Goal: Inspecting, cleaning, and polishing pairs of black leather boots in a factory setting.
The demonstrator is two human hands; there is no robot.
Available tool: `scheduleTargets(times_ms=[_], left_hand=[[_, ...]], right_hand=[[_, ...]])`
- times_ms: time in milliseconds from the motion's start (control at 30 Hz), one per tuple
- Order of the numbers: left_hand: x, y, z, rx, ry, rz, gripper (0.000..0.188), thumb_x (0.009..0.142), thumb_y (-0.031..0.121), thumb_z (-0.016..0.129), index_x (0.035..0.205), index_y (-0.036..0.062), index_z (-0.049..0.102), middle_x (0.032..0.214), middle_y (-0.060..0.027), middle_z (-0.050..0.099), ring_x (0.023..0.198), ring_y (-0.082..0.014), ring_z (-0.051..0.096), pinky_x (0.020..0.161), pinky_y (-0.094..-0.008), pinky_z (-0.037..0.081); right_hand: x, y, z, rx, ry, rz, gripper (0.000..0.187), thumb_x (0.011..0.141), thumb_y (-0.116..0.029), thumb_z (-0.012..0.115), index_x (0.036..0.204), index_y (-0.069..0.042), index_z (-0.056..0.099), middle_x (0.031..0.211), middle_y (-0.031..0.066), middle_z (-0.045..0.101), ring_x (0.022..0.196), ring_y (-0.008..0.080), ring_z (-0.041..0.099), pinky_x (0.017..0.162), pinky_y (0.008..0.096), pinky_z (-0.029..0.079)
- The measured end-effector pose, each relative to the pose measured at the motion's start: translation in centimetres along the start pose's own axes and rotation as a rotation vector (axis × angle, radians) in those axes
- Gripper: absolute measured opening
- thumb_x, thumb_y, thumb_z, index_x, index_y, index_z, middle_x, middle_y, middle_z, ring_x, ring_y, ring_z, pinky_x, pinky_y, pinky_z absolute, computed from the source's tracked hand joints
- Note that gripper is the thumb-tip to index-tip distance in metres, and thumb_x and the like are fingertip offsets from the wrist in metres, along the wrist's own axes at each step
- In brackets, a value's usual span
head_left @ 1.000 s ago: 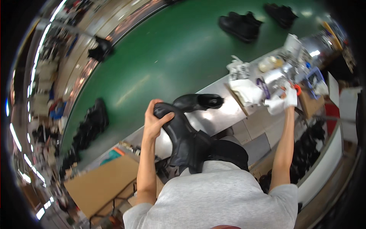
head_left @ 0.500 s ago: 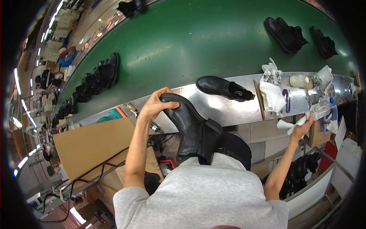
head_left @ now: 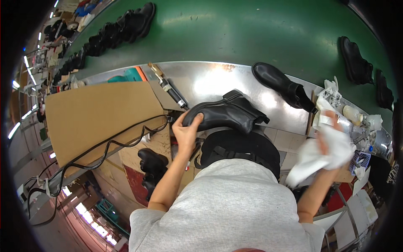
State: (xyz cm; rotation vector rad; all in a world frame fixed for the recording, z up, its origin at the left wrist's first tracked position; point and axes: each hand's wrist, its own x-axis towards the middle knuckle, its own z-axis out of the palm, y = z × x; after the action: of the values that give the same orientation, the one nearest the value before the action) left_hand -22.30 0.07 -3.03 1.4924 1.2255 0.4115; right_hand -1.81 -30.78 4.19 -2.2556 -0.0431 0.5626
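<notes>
My left hand (head_left: pixel 187 129) is closed around the toe of a black ankle boot (head_left: pixel 224 115), thumb on the upper. The boot lies on its side in the air in front of my body, its heel pointing away and its shaft to the right. On the right, my right hand (head_left: pixel 331 119) grips a white cloth (head_left: pixel 338 147), which hangs down and is blurred by motion. The cloth covers much of that hand. Another black ankle boot (head_left: pixel 275 82) lies on the metal ledge (head_left: pixel 210 80), beyond the held one.
A green conveyor belt (head_left: pixel 243 33) runs behind the ledge, with a row of black boots (head_left: pixel 134 25) at left and more boots (head_left: pixel 354 61) at right. A tool with a cable (head_left: pixel 170 88) lies beside a cardboard sheet (head_left: pixel 100 117). A yellowish jar (head_left: pixel 352 114) stands at right.
The boot has been turned from toe-up to lying sideways. My right hand has moved from beside the clear bottle toward the ledge with the cloth, now spread out. My view has shifted.
</notes>
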Motion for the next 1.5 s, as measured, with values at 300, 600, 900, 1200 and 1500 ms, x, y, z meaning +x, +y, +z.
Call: scheduleTargets(times_ms=[300,600,900,1200,1500], left_hand=[[-1.2,-2.5,-1.0,0.178,-0.198,0.120,0.041,0.069,0.015,0.074,0.104,-0.0011,0.062,0.083,-0.0098,0.064,0.077,-0.0143,0.059,0.071,-0.0280,0.048],[-0.2,-1.9,-1.7,0.283,-0.357,0.162,0.040,0.073,0.011,0.063,0.112,0.0014,0.059,0.095,-0.0188,0.065,0.083,-0.0320,0.064,0.077,-0.0351,0.048],[1.7,-1.9,-2.2,0.326,-0.435,0.126,0.037,0.075,0.006,0.061,0.111,-0.0034,0.057,0.094,-0.0181,0.066,0.090,-0.0201,0.065,0.080,-0.0301,0.048],[2.7,-2.6,-2.7,0.260,-0.431,0.098,0.036,0.075,0.012,0.060,0.109,0.0019,0.059,0.090,-0.0190,0.066,0.083,-0.0312,0.065,0.077,-0.0339,0.048],[3.1,-1.6,-2.9,0.279,-0.509,0.027,0.036,0.075,0.006,0.060,0.108,-0.0067,0.056,0.093,-0.0192,0.065,0.090,-0.0210,0.064,0.081,-0.0306,0.047]], right_hand=[[-0.1,-7.1,22.3,0.544,-1.113,0.313,0.061,0.083,-0.008,0.060,0.137,-0.005,0.031,0.067,0.0107,0.062,0.039,0.0074,0.044,0.034,0.0202,0.033],[0.4,-6.9,23.9,0.644,-1.193,0.371,0.051,0.087,-0.010,0.054,0.133,-0.003,0.033,0.067,0.0149,0.062,0.040,0.0101,0.049,0.035,0.0197,0.036],[0.8,-6.8,25.6,0.725,-1.155,0.408,0.039,0.089,-0.012,0.051,0.124,-0.005,0.035,0.066,0.0161,0.061,0.043,0.0131,0.052,0.037,0.0213,0.038],[1.0,-7.4,26.1,0.779,-1.131,0.422,0.034,0.092,-0.013,0.045,0.123,-0.003,0.039,0.063,0.0141,0.060,0.042,0.0136,0.050,0.037,0.0219,0.037],[0.5,-8.2,26.3,0.578,-1.111,0.323,0.031,0.091,-0.014,0.046,0.120,-0.003,0.039,0.065,0.0120,0.060,0.044,0.0118,0.050,0.039,0.0214,0.037]])
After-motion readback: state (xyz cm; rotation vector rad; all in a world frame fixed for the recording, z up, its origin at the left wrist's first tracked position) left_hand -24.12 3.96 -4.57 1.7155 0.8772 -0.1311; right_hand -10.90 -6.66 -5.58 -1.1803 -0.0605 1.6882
